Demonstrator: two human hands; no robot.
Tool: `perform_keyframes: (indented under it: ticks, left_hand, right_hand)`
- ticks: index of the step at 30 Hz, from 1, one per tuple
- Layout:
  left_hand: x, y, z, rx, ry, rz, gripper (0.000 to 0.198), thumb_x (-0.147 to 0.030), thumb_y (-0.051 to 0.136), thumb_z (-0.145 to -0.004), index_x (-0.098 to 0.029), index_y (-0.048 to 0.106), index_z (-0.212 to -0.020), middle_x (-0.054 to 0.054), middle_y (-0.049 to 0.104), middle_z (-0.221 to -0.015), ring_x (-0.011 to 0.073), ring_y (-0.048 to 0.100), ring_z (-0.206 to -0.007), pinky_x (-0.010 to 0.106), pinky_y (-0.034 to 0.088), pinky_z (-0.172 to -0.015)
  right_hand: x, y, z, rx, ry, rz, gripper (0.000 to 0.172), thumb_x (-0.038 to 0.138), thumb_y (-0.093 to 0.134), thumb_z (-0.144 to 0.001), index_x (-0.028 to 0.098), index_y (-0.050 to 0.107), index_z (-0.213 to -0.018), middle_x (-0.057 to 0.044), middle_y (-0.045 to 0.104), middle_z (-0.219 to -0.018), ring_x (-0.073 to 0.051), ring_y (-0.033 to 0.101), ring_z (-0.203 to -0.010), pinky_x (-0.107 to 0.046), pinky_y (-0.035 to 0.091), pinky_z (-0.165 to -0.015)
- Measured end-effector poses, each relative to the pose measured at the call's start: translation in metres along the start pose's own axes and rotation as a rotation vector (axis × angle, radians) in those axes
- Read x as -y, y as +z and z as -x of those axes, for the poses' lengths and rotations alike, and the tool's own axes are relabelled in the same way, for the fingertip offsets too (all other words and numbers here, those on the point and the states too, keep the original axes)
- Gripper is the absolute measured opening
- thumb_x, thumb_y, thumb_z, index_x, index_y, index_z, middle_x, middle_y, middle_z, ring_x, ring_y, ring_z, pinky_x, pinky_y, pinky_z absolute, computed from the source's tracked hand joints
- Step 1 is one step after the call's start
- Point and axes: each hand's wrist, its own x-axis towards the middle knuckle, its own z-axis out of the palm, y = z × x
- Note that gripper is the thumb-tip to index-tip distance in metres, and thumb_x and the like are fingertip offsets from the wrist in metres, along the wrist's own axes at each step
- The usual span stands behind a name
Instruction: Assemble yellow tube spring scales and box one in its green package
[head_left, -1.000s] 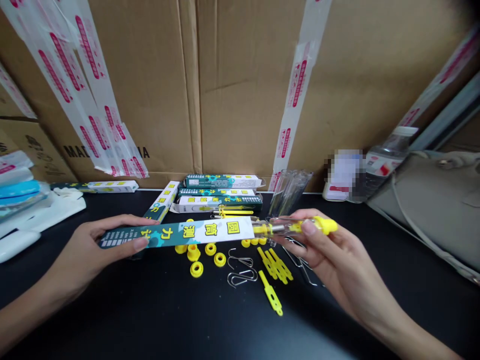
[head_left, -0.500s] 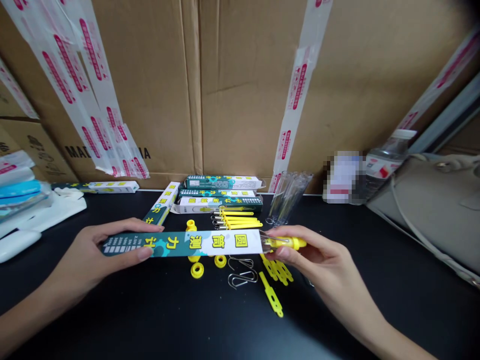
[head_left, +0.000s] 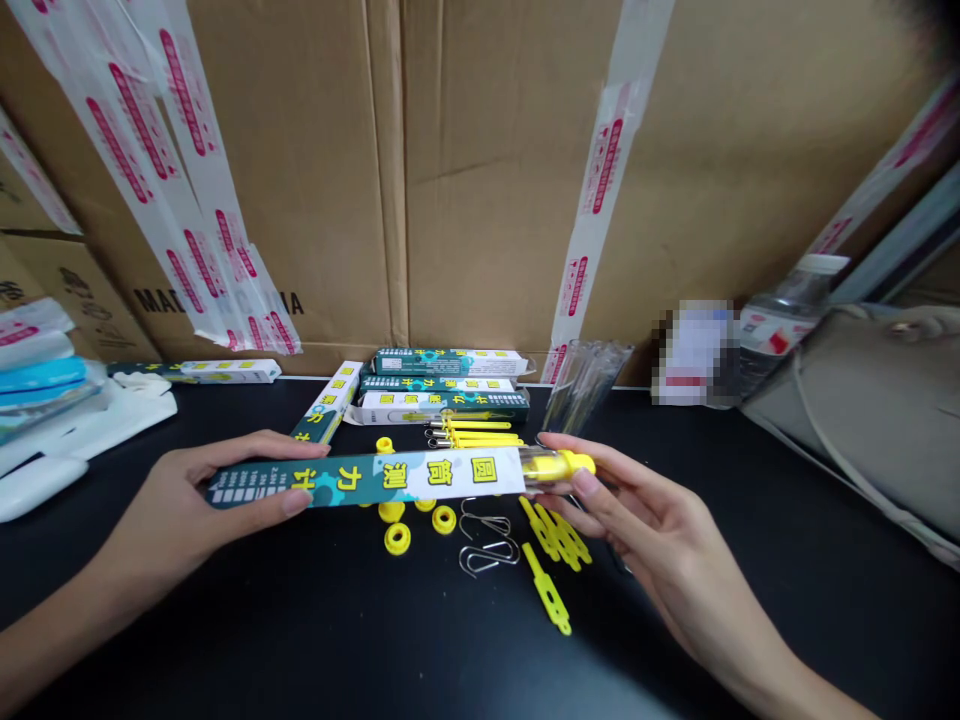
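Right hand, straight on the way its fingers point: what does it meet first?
The clear tube with yellow end in the fingers of the right hand comes first; past it, probably the yellow hooked rods by the cartons, though the hand's height is unclear.

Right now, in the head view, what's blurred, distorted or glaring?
In the head view, a pixelated mosaic hides the white item beside the plastic bottle; wide-angle distortion leans the packing tape; a pale sheen lies on the black tabletop.
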Motion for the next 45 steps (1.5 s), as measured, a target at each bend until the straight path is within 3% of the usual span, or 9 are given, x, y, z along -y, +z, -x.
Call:
perform_keyframes:
  ticks: [5,11,15,19,28,31,34,40,45]
  left_hand:
    - [0.000,0.001,0.003,0.009,0.028,0.017,0.026,-0.039,0.084,-0.060,-0.033,0.084,-0.084,0.001,0.084,-0.100,0.0345,0.071,-0.112,0.053,0.047,-0.111]
    - [0.004,0.001,0.002,0.012,0.063,-0.003,0.028,-0.041,0.088,-0.059,-0.034,0.085,-0.086,0.000,0.084,-0.101,0.0342,0.070,-0.116,0.053,0.046,-0.114]
    - [0.004,0.001,0.003,0.021,0.043,-0.003,0.026,-0.040,0.085,-0.062,-0.033,0.084,-0.087,0.000,0.083,-0.102,0.0328,0.072,-0.112,0.050,0.050,-0.109]
    - [0.003,0.001,0.002,0.022,0.036,-0.007,0.027,-0.040,0.085,-0.060,-0.034,0.085,-0.086,0.001,0.082,-0.102,0.0351,0.071,-0.113,0.054,0.047,-0.110]
    - [0.000,0.002,0.002,0.017,-0.052,-0.059,0.034,-0.050,0.085,-0.059,-0.031,0.083,-0.088,0.001,0.082,-0.102,0.0385,0.065,-0.118,0.056,0.036,-0.116]
    - [0.000,0.001,0.001,0.041,-0.101,-0.068,0.040,-0.054,0.082,-0.060,-0.029,0.083,-0.092,0.001,0.081,-0.103,0.0346,0.069,-0.103,0.045,0.050,-0.098]
    - [-0.001,0.001,0.001,0.058,-0.115,-0.072,0.041,-0.054,0.080,-0.062,-0.029,0.082,-0.094,0.000,0.080,-0.101,0.0290,0.068,-0.089,0.033,0.050,-0.075]
    - [0.000,0.000,0.001,0.057,-0.085,-0.084,0.038,-0.053,0.080,-0.063,-0.029,0.082,-0.093,-0.001,0.080,-0.100,0.0268,0.068,-0.085,0.031,0.047,-0.075]
    - [0.010,-0.006,-0.004,0.125,-0.052,-0.117,0.039,-0.053,0.080,-0.064,-0.030,0.082,-0.096,-0.001,0.081,-0.100,0.0239,0.067,-0.073,0.028,0.045,-0.062]
  right_hand:
    - [0.000,0.002,-0.003,-0.038,-0.014,0.027,0.029,0.033,0.090,-0.080,0.027,0.078,-0.105,-0.002,0.085,-0.092,-0.016,0.081,-0.082,-0.020,0.063,-0.076]
    - [0.000,0.004,-0.006,-0.074,0.041,0.052,0.025,0.036,0.097,-0.068,0.022,0.077,-0.076,-0.005,0.086,-0.088,-0.022,0.081,-0.079,-0.029,0.066,-0.073]
    - [0.000,0.005,-0.006,-0.092,0.056,0.100,0.027,0.034,0.099,-0.062,0.021,0.083,-0.079,-0.006,0.085,-0.083,-0.021,0.078,-0.070,-0.027,0.065,-0.064]
    - [0.000,0.006,-0.005,-0.120,0.016,0.147,0.027,0.032,0.100,-0.058,0.023,0.085,-0.079,-0.006,0.084,-0.086,-0.022,0.077,-0.078,-0.027,0.064,-0.071]
    - [0.001,0.008,-0.001,-0.163,-0.171,0.212,0.015,0.032,0.094,-0.071,0.027,0.083,-0.080,-0.002,0.084,-0.090,-0.018,0.078,-0.087,-0.017,0.063,-0.075]
    - [0.000,0.008,0.001,-0.116,-0.172,0.189,0.012,0.032,0.090,-0.079,0.027,0.082,-0.088,-0.001,0.083,-0.094,-0.013,0.077,-0.087,-0.012,0.060,-0.076]
    - [-0.001,0.007,0.002,-0.081,-0.155,0.152,0.010,0.031,0.086,-0.084,0.027,0.081,-0.091,-0.001,0.082,-0.093,-0.010,0.076,-0.083,-0.010,0.059,-0.075]
    - [-0.002,0.006,-0.001,-0.043,-0.179,0.111,0.009,0.028,0.088,-0.084,0.027,0.080,-0.087,0.000,0.082,-0.096,-0.012,0.077,-0.090,-0.011,0.060,-0.078]
    - [-0.001,0.005,-0.001,-0.023,-0.156,0.053,0.009,0.026,0.088,-0.083,0.027,0.080,-0.088,0.001,0.082,-0.097,-0.011,0.078,-0.092,-0.009,0.059,-0.079]
